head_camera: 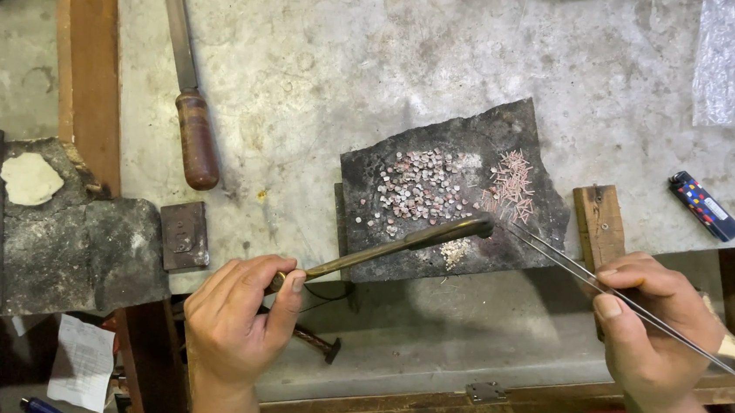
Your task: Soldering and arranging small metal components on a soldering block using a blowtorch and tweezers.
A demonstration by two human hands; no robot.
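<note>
On the grey worktop [326, 63] lies a charred dark slab [452, 191], up and between the person's two hands, and both tools converge on its lower middle. The left hand [236, 319] is clenched around the near end of a slim metal torch pipe [390, 248], whose long axis runs from lower left up to the right; its dark tip sits over the slab's near edge, just below a scatter of small round metal pieces [417, 193]. The right hand [651, 321] pinches long thin tweezers [606, 291] between thumb and fingers; their axis runs the opposite way, from lower right up to the left, and their points end just beside the pipe's tip. The two tips meet near a small pale heap [453, 252] on the slab, with a cluster of short copper-coloured pins [511, 185] just above and to the right. The right hand is somewhat nearer to the slab than the left, whose tool spans the longer gap. Further off lie a wooden-handled file [193, 88] to the left and a lighter [705, 207] to the right.
</note>
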